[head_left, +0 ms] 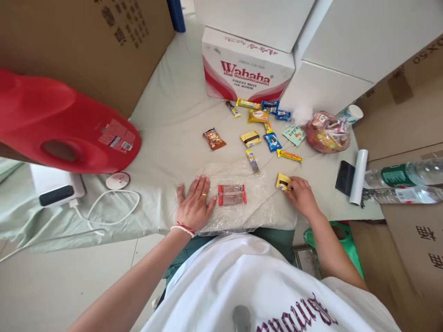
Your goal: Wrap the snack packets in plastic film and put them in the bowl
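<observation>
My left hand [194,203] lies flat, fingers spread, on the left edge of a clear plastic bag [261,205]. Two red-ended snack packets [232,195] rest side by side on the bag, just right of that hand. To the right of the bag, my right hand [302,194] pinches a small yellow snack packet [283,181] by its right end. Beyond the hands lie several wrapped snacks, among them a brown packet [214,139], a yellow packet with a dark band [251,138], a blue packet [272,141] and a long yellow-red stick packet [290,156].
A Wahaha carton [247,69] stands at the back. At the left are a red jug [69,124], a white power bank [57,186] and its cable [114,222]. On the right are a filled snack bag [328,133], a white roll [358,177] and plastic bottles [411,175].
</observation>
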Demonstrator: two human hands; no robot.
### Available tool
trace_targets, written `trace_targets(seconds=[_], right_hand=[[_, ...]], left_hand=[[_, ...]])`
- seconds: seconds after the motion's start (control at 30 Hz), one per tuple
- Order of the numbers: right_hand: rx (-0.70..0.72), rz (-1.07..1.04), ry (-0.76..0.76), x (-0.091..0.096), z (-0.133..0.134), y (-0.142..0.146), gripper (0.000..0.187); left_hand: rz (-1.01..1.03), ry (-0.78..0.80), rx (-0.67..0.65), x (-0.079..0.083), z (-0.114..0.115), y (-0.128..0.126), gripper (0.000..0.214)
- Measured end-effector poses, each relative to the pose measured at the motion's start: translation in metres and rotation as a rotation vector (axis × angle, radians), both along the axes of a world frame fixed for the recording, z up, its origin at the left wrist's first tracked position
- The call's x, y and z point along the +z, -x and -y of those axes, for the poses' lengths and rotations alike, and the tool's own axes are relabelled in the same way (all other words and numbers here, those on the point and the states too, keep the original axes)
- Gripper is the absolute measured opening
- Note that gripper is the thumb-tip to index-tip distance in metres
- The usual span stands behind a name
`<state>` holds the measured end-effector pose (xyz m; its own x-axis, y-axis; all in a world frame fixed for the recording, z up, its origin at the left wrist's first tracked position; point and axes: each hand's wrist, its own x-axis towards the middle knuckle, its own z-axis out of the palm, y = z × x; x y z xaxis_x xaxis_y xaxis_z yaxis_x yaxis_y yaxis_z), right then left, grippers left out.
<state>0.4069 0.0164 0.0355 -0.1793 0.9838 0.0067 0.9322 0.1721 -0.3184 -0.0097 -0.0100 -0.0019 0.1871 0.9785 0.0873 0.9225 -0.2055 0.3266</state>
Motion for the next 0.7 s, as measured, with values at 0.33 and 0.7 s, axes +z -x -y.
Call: trace_targets(seconds=[0.33, 0.7], right_hand=[[-0.202, 0.128, 0.002, 0.011, -0.033, 0.019, 0.044], [0.574, -0.055, 0.114, 0.022, -0.016, 0.186, 0.054]], left_hand=[[0.004, 0.014, 0.029, 0.002, 0.0, -0.005, 0.068], [-0.01, 0.009, 0.022, 0.002, 0.001, -0.003, 0.067]])
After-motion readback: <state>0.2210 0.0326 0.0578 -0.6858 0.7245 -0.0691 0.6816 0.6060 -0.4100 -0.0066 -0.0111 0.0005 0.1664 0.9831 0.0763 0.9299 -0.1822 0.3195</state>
